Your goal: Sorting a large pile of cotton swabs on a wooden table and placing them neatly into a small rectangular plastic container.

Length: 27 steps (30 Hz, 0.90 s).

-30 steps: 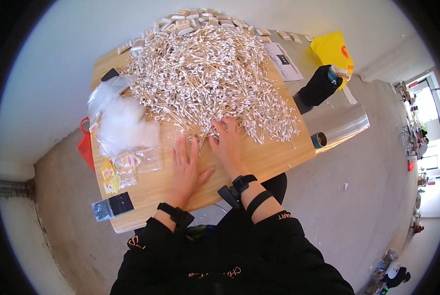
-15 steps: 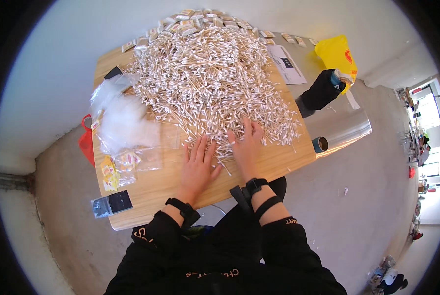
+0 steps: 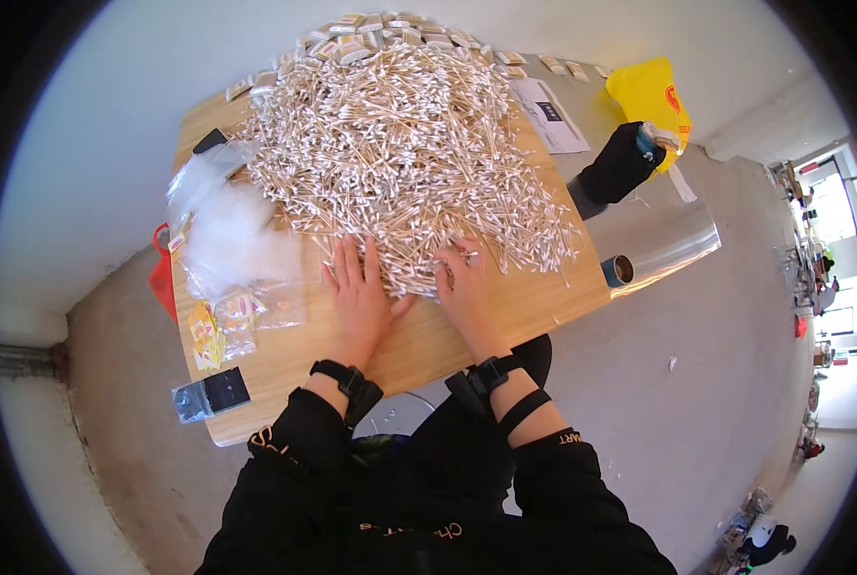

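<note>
A big heap of loose cotton swabs [image 3: 400, 144] with white tips covers most of the wooden table [image 3: 285, 374]. At its near edge, my left hand [image 3: 359, 302] lies with the fingers outstretched and apart, fingertips touching the swabs. Its thumb points toward the other hand. Just to the right, my right hand [image 3: 462, 292] has its fingers bent over some swabs at the front of the heap, a few white tips showing at the fingertips. Between the two hands a small bunch of swabs lies close to the thumbs.
Clear plastic bags [image 3: 232, 240] lie along the table's left side, above yellow labels [image 3: 205, 335] and a dark flat packet [image 3: 225, 391]. Packed swab bundles [image 3: 352, 43] line the back. To the right are a paper sheet [image 3: 551, 117], a black-wrapped roll [image 3: 620, 165] and a yellow bag [image 3: 647, 96].
Both hands have shifted slightly up and left in the picture. My right hand's fingers have curled in around swabs, and the loose ones between the hands are bunched closer.
</note>
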Available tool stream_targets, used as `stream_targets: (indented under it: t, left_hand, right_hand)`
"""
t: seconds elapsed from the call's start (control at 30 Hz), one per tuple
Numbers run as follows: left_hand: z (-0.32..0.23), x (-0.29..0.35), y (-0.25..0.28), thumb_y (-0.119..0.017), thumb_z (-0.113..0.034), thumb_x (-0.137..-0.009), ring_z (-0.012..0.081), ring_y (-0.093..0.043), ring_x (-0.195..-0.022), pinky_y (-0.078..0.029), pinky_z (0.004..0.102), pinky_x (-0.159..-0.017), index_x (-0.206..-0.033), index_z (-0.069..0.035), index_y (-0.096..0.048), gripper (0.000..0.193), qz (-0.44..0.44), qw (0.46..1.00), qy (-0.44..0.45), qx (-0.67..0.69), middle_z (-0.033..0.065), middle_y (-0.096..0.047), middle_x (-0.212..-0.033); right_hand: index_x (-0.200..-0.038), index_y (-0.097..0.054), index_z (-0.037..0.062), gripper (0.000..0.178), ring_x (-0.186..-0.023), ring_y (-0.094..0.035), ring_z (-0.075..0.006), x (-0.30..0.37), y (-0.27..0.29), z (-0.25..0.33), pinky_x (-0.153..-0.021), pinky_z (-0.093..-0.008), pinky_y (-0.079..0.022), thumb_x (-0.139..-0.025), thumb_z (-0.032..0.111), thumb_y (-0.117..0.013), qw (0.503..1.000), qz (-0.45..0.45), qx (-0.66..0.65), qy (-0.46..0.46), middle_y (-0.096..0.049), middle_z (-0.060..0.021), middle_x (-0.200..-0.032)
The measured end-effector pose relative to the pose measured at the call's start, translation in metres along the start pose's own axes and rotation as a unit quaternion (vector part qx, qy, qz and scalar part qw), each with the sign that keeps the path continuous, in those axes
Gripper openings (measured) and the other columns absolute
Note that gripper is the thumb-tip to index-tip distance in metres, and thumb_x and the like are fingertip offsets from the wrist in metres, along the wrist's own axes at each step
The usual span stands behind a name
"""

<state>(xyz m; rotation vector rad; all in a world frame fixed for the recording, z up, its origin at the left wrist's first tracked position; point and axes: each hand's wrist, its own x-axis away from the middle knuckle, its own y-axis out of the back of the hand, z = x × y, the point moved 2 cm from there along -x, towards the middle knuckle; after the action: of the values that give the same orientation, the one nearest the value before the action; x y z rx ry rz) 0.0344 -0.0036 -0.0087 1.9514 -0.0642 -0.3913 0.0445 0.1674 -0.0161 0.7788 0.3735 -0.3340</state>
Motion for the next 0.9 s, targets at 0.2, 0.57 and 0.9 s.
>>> stream_targets:
  t: [0.2,0.57,0.9]
  left_hand:
    - [0.012,0.001,-0.006,-0.074,-0.05,-0.068,0.0394,-0.016,-0.143,-0.011,0.059,-0.113,-0.147,-0.001,-0.023,0.106,-0.063,0.996,0.054,-0.025,0.0248,-0.022,-0.152]
    - [-0.014,0.048,0.01,-0.067,-0.041,-0.078,0.0347,-0.015,-0.145,-0.009,0.0584,-0.114,-0.147,-0.005,-0.028,0.088,0.02,0.999,-0.026,-0.029,0.016,-0.02,-0.156]
    - [0.018,-0.016,0.004,-0.074,-0.053,-0.066,0.0317,-0.019,-0.144,-0.008,0.0599,-0.113,-0.145,-0.007,-0.032,0.101,-0.01,0.997,-0.075,-0.013,0.0143,-0.024,-0.155]
  right_hand:
    - [-0.121,-0.059,0.0106,0.044,-0.124,-0.04,-0.0404,0.003,-0.009,0.035,-0.103,-0.0534,-0.032,-0.082,0.028,-0.069,0.997,0.019,0.039,0.067,-0.046,-0.0204,-0.123]
    - [-0.12,-0.061,0.0095,0.039,-0.128,-0.037,-0.0404,-0.03,-0.029,0.011,-0.108,-0.0573,-0.025,-0.088,0.032,-0.059,0.984,0.0,0.179,0.006,-0.046,-0.0222,-0.128]
    - [-0.117,-0.063,0.0105,0.036,-0.127,-0.04,-0.0348,0.003,-0.012,0.022,-0.108,-0.0562,-0.027,-0.084,0.024,-0.062,0.987,0.075,0.111,0.092,-0.049,-0.0157,-0.121]
